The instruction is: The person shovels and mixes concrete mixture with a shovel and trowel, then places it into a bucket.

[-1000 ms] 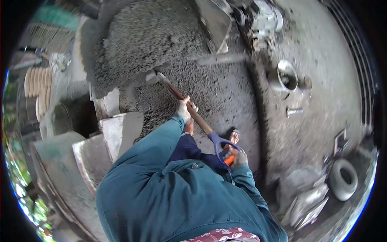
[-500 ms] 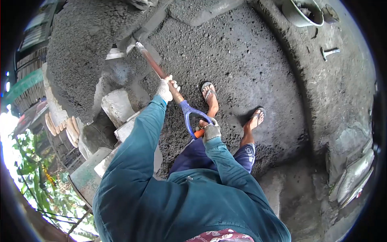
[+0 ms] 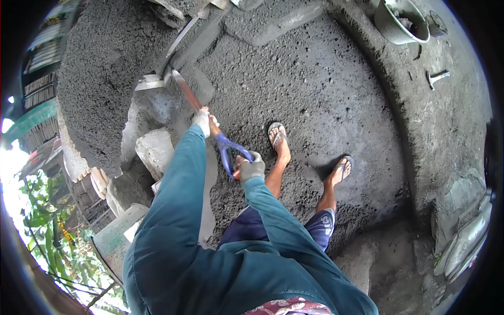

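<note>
A shovel with a reddish-brown shaft (image 3: 189, 94) and a purple-blue D-shaped handle slants from the lower middle to the upper left. My left hand (image 3: 205, 122), in a pale glove, is wrapped round the shaft just above the handle's fork. Gloved in grey, my right hand (image 3: 253, 166) grips the D-handle, whose orange crosspiece shows beside it. The metal blade (image 3: 167, 73) is seen nearly edge-on, beside a pale flat piece (image 3: 150, 82) at the edge of a large heap of grey, gravelly mix (image 3: 100, 79).
Both my feet, in flip-flops, stand on the gritty grey floor (image 3: 315, 94). White blocks (image 3: 156, 152) lie left of the shaft. A curved raised edge runs down the right. Beyond it are a bucket (image 3: 391, 29), a hammer (image 3: 437, 77) and stacked sacks (image 3: 464, 239).
Both my hands have moved left with the shovel, my right hand the most. The blade has shifted left toward the pale flat piece. The view has tilted a little, and the floor appears lower.
</note>
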`<state>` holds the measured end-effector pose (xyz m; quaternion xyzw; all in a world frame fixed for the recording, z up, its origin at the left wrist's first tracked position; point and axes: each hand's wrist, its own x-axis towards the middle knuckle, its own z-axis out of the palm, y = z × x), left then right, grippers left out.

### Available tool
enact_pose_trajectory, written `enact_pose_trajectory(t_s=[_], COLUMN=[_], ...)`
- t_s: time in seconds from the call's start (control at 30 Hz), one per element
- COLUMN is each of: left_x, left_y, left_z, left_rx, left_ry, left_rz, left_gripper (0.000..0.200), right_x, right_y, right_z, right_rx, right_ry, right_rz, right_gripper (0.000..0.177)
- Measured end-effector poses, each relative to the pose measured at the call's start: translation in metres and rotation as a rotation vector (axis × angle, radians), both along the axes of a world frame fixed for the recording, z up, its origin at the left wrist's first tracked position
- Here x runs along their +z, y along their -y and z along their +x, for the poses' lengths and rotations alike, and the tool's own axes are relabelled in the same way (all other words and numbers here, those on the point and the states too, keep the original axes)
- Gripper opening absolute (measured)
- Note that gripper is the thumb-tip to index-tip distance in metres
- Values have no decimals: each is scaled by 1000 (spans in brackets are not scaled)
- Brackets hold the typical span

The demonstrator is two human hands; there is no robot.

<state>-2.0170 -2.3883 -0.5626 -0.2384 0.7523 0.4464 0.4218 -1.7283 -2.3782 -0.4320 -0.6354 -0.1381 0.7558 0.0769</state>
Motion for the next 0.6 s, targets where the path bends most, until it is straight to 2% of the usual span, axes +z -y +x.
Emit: enact_pose_trajectory(t_s=[0.03,0.07,0.1,0.13,0.17,0.2,0.23,0.3,0.33,0.37,0.4,0.43,0.47,0.5,0.53,0.57,0.6], left_x=[10,18,23,34,25,24,33,46,50,54,54,54,52,42,32,36,-3], left_y=[-16,-22,-17,-18,-1,4,7,8,7,8,9,8,0,-6,-17,-34,-38], left_z=[26,55,77,116,141,165,183,200,194,182,158,134,107,69,36,17,-20], left_rx=[41,82,88,135,71,157,183,246,260,275,341,333,304,339,349,253,214], left_ry=[15,33,198,91,50,70,118,107,78,49,110,58,43,99,62,16,-17], left_rz=[13,101,163,139,113,33,10,-28,-19,-11,93,208,239,337,313,282,273], left_gripper=[25,21,16,15,16,18,19,20,20,21,21,20,22,27,32,38,40], right_x=[-19,-38,5,4,-19,-10,-47,4,30,13,0,19,-19,-17,-9,-2,4], right_y=[7,14,-15,-8,10,19,48,8,-18,-15,-21,-52,-46,-71,-93,-110,-125], right_z=[12,36,65,94,124,148,168,177,170,161,142,116,81,51,20,-6,-23], right_rx=[-72,68,-4,3,56,-81,-98,-115,12,129,164,254,-16,198,268,335,345], right_ry=[-40,-1,-29,-17,24,18,51,-22,14,109,95,28,-138,-67,-31,4,51], right_rz=[45,255,97,171,141,114,230,103,115,273,404,394,285,299,359,424,487], right_gripper=[30,34,36,36,37,34,32,28,36,36,35,35,36,43,44,46,46])
